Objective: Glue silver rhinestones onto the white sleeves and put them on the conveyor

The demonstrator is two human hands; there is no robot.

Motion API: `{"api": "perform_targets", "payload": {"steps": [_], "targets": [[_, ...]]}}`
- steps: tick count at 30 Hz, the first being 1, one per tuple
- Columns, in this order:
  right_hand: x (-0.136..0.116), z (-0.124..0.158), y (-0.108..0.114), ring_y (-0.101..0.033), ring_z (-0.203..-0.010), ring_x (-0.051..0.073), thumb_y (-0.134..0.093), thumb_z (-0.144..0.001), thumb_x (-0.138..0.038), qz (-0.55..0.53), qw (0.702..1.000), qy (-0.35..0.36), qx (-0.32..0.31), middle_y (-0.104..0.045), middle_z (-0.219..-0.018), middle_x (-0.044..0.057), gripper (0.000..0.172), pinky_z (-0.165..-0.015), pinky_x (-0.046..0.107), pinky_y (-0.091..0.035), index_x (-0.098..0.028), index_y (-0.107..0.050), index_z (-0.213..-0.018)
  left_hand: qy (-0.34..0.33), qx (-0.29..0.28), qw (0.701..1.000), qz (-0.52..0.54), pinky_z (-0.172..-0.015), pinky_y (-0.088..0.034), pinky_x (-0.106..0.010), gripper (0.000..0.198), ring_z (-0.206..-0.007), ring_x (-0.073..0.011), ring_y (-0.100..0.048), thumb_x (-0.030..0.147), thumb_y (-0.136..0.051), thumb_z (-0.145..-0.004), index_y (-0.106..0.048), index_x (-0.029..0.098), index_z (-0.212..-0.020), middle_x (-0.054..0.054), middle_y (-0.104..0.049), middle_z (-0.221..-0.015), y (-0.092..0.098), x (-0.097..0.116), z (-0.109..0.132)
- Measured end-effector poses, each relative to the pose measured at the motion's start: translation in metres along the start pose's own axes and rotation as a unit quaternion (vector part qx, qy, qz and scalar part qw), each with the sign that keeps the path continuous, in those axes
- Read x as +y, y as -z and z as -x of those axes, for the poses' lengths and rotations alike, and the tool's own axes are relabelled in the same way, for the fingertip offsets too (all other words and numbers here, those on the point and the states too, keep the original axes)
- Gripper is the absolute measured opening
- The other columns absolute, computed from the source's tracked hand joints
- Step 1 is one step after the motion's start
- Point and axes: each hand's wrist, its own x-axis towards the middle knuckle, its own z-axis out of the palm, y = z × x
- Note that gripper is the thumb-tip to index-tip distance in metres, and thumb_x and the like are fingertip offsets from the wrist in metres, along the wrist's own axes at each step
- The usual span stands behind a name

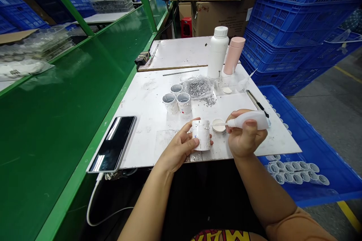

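Note:
My left hand (185,142) is closed around a white plastic cup-shaped part (202,137), held upright above the near edge of the table. In my right hand (246,137) is a white squeeze bottle (249,119), lying sideways with its thin nozzle pointing left at the upper side of the part. Whether the nozzle tip touches the part I cannot tell. Just behind the nozzle sits a small round white lid (218,125). Farther back, three similar cups (183,101) stand together, open side up. Beside them a clear plastic bag (199,87) holds many tiny metal pieces, some spilled onto the table.
A phone (114,143) with a white cable lies at the left edge. At the back stand a white bottle (217,54) and a pink flask (234,55). A utility knife (256,102) lies right. A blue crate (336,165) of similar cups stands below; blue crates (285,26) are stacked behind.

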Motion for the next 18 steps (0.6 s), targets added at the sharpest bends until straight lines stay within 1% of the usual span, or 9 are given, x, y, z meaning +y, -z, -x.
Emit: {"api": "perform_targets", "payload": {"steps": [5,10,18], "targets": [[0.0027,0.0026,0.0032,-0.046,-0.039,0.011,-0.057,-0.084,-0.046,0.035,0.999,-0.006,-0.021,-0.053,-0.053,0.000,0.033,-0.038,0.026,-0.034,-0.016,-0.066,-0.075,-0.004,-0.010,1.000,-0.001,-0.092,-0.047,-0.041,0.077,-0.100,-0.0291,-0.068,0.026,-0.076,-0.074,-0.039,0.020,-0.142,-0.013,-0.070,-0.106,0.0002,-0.0011,-0.0006],[0.0083,0.0029,0.0045,-0.046,-0.039,0.012,-0.058,-0.085,-0.044,0.024,0.999,0.015,-0.030,-0.052,-0.050,-0.001,0.031,-0.038,0.026,-0.033,-0.016,-0.068,-0.076,-0.006,-0.018,1.000,0.003,-0.091,-0.048,-0.040,0.075,-0.100,-0.0289,-0.068,0.024,-0.075,-0.076,-0.038,0.019,-0.142,-0.014,-0.071,-0.106,0.0010,-0.0011,-0.0011],[0.0066,0.0042,0.0047,-0.046,-0.039,0.012,-0.056,-0.086,-0.045,0.048,0.998,0.004,-0.044,-0.052,-0.051,-0.001,0.032,-0.039,0.026,-0.035,-0.016,-0.067,-0.077,-0.007,-0.018,1.000,0.001,-0.090,-0.048,-0.040,0.074,-0.098,-0.0289,-0.069,0.025,-0.075,-0.076,-0.040,0.020,-0.141,-0.013,-0.071,-0.106,0.0006,-0.0009,-0.0004]]}}
